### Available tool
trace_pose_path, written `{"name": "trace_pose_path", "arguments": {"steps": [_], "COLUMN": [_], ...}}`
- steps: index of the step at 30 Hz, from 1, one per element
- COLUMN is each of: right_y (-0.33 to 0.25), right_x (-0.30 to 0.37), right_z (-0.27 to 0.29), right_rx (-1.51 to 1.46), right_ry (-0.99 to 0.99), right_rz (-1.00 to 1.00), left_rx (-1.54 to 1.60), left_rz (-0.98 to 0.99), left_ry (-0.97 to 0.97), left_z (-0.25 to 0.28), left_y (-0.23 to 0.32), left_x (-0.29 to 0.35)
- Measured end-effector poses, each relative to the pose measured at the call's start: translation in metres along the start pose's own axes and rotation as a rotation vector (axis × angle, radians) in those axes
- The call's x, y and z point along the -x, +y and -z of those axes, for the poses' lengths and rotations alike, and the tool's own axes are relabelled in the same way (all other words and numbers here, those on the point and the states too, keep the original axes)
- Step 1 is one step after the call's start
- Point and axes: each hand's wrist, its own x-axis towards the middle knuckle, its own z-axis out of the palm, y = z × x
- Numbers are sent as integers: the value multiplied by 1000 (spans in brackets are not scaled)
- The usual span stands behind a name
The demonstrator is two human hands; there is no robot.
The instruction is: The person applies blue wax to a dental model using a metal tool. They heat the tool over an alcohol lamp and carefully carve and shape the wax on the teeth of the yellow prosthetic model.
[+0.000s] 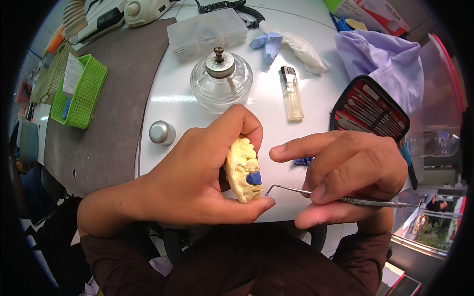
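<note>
My left hand (197,167) is closed round a yellow plaster dental model (240,170), its row of teeth facing right. One tooth on it is covered in blue wax (254,178). Between the thumb and fingers of my right hand (353,172) lies a thin metal dental wax carver (365,201). Its bent tip points left and sits close to the model's lower end, near my left thumb; whether they touch I cannot tell. Some dark blue wax (303,161) rests on the table, partly behind my right fingers.
Beyond my hands stands a glass spirit lamp (221,81), with its metal cap (162,132) to the left. A lighter (292,93), a clear plastic box (207,33) and crumpled cloth lie farther back. On the right is an open tool case (370,109); a green basket (86,91) stands left.
</note>
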Motion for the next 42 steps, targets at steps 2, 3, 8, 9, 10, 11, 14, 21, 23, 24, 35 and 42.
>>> {"name": "trace_pose_path", "arguments": {"steps": [2,3,8,9,10,11,14,21,23,24,35,42], "right_y": [-5,-6,-6,-6,-7,-7,-6,-4,-2,-2,-4,6], "right_x": [1,1,4,4,5,6,5,7,7,7,6,3], "right_z": [-1,-2,-8,-8,-8,-9,-8,-10,-11,-11,-9,0], "right_rx": [43,38,-9,0,8,12,7,18,30,32,41,8], "right_ry": [4,4,-3,-2,-2,8,14,33,46,42,28,269], "right_rz": [-54,-80,-164,-174,-184,-195,-200,-197,-196,-193,-218,-238], "left_rx": [-80,-93,-40,-59,-79,-98,-129,-136,-153,-146,-169,-170], "left_rz": [-9,-22,52,37,22,7,-59,-67,-73,-76,-84,-22], "left_ry": [19,33,75,69,64,58,90,102,98,103,127,142], "left_z": [2,1,0,1,1,2,1,0,-1,-1,-3,-3], "left_y": [2,0,-1,0,0,0,-4,-3,-3,-4,-5,2], "left_x": [0,0,0,-1,-2,-2,-1,-2,-3,-2,-1,-1]}}
